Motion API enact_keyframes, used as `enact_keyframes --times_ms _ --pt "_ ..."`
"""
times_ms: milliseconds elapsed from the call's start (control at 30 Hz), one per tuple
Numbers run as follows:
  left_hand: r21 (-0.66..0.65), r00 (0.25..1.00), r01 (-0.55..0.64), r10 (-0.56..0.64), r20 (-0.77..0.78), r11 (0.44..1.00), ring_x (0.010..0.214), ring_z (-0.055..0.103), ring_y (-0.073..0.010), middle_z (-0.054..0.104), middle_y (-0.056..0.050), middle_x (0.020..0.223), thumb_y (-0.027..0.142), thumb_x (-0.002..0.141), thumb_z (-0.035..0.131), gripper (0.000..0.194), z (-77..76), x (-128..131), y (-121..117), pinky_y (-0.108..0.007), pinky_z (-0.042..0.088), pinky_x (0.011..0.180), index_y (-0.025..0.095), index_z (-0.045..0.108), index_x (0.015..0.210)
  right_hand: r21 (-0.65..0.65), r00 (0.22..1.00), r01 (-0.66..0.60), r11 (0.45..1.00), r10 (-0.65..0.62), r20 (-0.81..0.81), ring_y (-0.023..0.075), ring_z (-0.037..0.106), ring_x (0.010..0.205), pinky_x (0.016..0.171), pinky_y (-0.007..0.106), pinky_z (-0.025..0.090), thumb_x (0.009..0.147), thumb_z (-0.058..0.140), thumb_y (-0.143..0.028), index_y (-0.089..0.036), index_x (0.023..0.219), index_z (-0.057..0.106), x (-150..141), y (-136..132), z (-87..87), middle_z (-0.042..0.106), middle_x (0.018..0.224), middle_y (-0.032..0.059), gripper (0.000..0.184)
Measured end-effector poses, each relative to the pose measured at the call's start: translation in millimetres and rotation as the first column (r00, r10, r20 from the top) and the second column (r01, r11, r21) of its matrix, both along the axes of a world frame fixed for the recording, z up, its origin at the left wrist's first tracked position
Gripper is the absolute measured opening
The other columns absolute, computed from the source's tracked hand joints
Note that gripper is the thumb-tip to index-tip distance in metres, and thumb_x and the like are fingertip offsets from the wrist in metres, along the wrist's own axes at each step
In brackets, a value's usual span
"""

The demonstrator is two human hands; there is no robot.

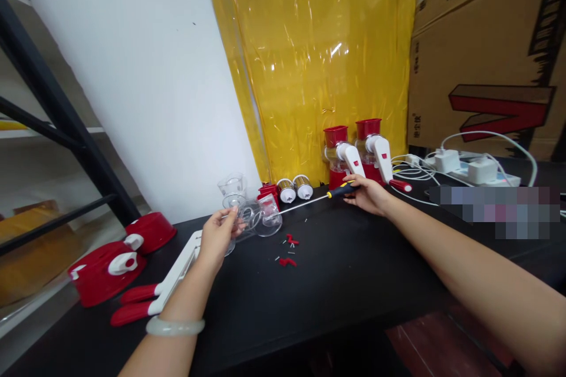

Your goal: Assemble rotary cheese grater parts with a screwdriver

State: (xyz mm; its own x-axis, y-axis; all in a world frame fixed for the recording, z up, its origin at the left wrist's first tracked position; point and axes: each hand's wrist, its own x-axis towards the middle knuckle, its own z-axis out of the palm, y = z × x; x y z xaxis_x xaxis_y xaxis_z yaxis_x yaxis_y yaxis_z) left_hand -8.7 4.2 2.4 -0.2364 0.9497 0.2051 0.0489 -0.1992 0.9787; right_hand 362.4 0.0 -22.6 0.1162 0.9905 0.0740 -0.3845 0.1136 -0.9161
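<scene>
My right hand (pixel 365 193) is closed around the dark blue and yellow handle of a screwdriver (pixel 340 190). Its long thin shaft points left, with the tip at or close to a clear plastic housing (pixel 250 215). My left hand (pixel 219 237) grips this see-through housing at its left side, fingers bent around it; its exact outline is hard to make out. Just behind stands another clear plastic housing (pixel 232 185). In front of the hands, small red plastic pieces (pixel 289 240) and several loose screws (pixel 291 253) lie on the black table (pixel 345 283).
At left are red bases (pixel 106 277) and white crank handles with red grips (pixel 168 283). Two metal grater drums (pixel 295 188) lie at the back beside red parts (pixel 268 191). Two rotary graters (pixel 347 156) stand behind my right hand. Cables and a power strip (pixel 475 171) are at right.
</scene>
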Motion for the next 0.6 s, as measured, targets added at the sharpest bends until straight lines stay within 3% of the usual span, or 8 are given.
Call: enact_keyframes --times_ms 67,167,267,367,433,500,600 --pt "0.000 1.000 0.001 -0.001 -0.001 1.000 0.053 0.065 -0.0120 0.065 0.000 0.062 0.033 0.073 0.075 0.028 0.2 0.1 -0.5 -0.018 0.049 0.049 0.014 0.061 0.087 -0.036 1.000 -0.016 0.999 0.016 -0.019 0.0161 0.061 0.062 0.061 0.031 0.051 0.079 0.055 -0.030 -0.023 0.084 0.053 -0.3 -0.3 0.5 0.062 0.069 -0.0001 0.009" --pt "0.010 1.000 0.012 -0.012 0.003 1.000 0.053 0.065 -0.0116 0.065 0.001 0.062 0.033 0.075 0.074 0.027 0.4 0.2 -1.5 -0.018 0.050 0.050 0.013 0.061 0.088 -0.081 0.989 0.059 0.995 -0.047 0.144 0.0122 0.046 0.043 0.055 0.030 0.049 0.087 0.051 -0.050 -0.022 0.078 0.052 -2.1 2.5 -2.5 0.049 0.048 -0.0035 0.029" --pt "0.007 1.000 0.011 -0.011 0.002 1.000 0.054 0.065 -0.0117 0.065 0.000 0.062 0.031 0.076 0.072 0.025 0.8 0.7 -2.4 -0.018 0.050 0.051 0.013 0.061 0.089 -0.023 0.969 0.095 0.995 -0.087 0.230 0.0086 0.033 0.037 0.053 0.027 0.047 0.083 0.061 -0.044 -0.022 0.075 0.051 -2.9 4.9 -5.3 0.035 0.040 -0.0086 0.025" --pt "0.005 1.000 0.019 -0.019 -0.001 1.000 0.054 0.065 -0.0118 0.065 0.000 0.061 0.031 0.077 0.071 0.024 0.7 1.1 -2.2 -0.018 0.050 0.050 0.013 0.061 0.090 0.014 0.997 0.042 0.999 -0.043 0.062 0.0107 0.049 0.049 0.056 0.026 0.048 0.077 0.062 -0.024 -0.023 0.079 0.052 -1.2 3.2 -3.4 0.052 0.055 -0.0046 0.011" --pt "0.006 1.000 0.027 -0.027 -0.002 1.000 0.054 0.065 -0.0119 0.065 0.001 0.061 0.031 0.077 0.071 0.025 0.2 1.1 -1.6 -0.019 0.050 0.051 0.013 0.061 0.091 0.026 0.997 -0.031 0.999 0.033 -0.069 0.0138 0.059 0.061 0.061 0.028 0.050 0.073 0.060 -0.019 -0.023 0.082 0.053 0.2 0.7 -1.0 0.060 0.068 -0.0015 0.012" --pt "0.006 1.000 0.026 -0.026 -0.004 1.000 0.054 0.065 -0.0121 0.065 0.001 0.061 0.032 0.076 0.073 0.026 -0.5 0.9 -1.1 -0.019 0.051 0.051 0.014 0.061 0.092 0.011 0.993 -0.069 0.998 0.070 -0.098 0.0157 0.062 0.066 0.063 0.030 0.051 0.078 0.059 -0.026 -0.023 0.082 0.053 0.6 -0.8 0.1 0.063 0.071 0.0005 0.007" --pt "0.001 1.000 0.017 -0.017 -0.004 1.000 0.054 0.065 -0.0124 0.065 0.001 0.061 0.033 0.075 0.074 0.028 -1.0 0.9 -0.8 -0.019 0.050 0.051 0.014 0.061 0.091 -0.012 0.998 0.013 1.000 -0.012 0.067 0.0108 0.049 0.046 0.056 0.027 0.048 0.085 0.057 -0.045 -0.022 0.074 0.051 -1.5 0.7 -2.1 0.051 0.051 -0.0033 0.026"
